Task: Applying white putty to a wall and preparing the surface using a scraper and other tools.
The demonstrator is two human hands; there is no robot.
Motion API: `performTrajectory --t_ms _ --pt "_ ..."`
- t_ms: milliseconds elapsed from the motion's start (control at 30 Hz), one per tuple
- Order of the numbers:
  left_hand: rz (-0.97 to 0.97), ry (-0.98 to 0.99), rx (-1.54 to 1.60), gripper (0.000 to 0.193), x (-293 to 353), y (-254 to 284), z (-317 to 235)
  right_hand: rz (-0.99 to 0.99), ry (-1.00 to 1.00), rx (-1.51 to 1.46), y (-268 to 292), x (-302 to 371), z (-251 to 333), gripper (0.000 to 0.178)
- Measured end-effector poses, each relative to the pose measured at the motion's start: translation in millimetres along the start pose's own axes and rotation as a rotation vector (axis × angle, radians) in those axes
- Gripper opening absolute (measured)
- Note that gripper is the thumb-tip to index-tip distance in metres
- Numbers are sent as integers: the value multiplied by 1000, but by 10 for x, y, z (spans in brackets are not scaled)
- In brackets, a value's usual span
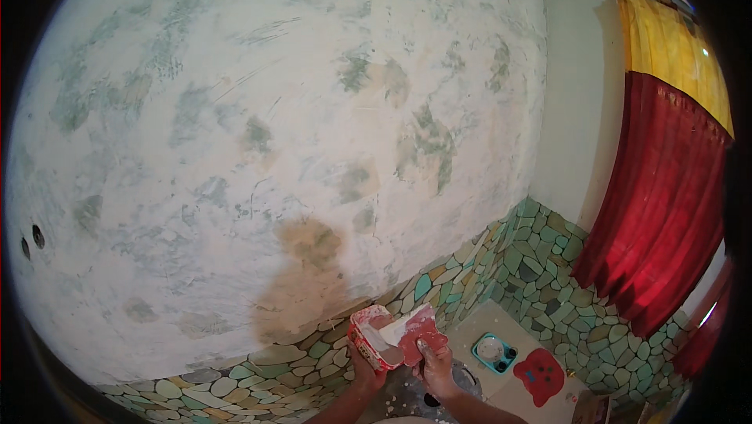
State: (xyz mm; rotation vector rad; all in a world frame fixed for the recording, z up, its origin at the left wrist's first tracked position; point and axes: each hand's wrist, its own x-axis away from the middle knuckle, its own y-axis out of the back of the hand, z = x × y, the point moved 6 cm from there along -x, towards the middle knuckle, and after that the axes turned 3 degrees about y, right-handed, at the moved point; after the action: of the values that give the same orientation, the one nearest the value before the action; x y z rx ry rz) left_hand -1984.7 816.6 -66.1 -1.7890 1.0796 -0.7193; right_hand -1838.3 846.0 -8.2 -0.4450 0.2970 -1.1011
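Low in the head view, my left hand (pixel 365 375) is wrapped round a red tub (pixel 385 356) from below and the side. White paste lies inside the tub and coats its rim. My right hand (pixel 437 371) pinches a red flat scraper (pixel 420 346), thumb on top, held beside the tub's right edge. A broad smear of white paste covers part of the scraper. Facing me is a wall (pixel 313 110) coated unevenly in white, with grey-green patches showing through. A brownish shadow falls on its lower part.
A pale table (pixel 501 318) at the lower right bears a teal tray (pixel 494 353) and a red animal-head-shaped flat piece (pixel 540 377). Green stone-patterned cladding (pixel 282 373) runs along the wall's base. Red and yellow curtains (pixel 666 181) hang at right; wall holes (pixel 37 236) lie far left.
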Motion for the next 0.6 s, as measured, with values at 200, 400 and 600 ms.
performTrajectory --t_ms 200,400,600 --pt "47 33 -9 71 -69 -68 54 41 91 27 49 -170 166 17" --pt "200 71 -7 78 -196 -223 51 -47 86 167 -19 -571 637 20" --pt "286 26 14 83 -77 -447 -273 14 168 301 -622 -1388 1824 16"
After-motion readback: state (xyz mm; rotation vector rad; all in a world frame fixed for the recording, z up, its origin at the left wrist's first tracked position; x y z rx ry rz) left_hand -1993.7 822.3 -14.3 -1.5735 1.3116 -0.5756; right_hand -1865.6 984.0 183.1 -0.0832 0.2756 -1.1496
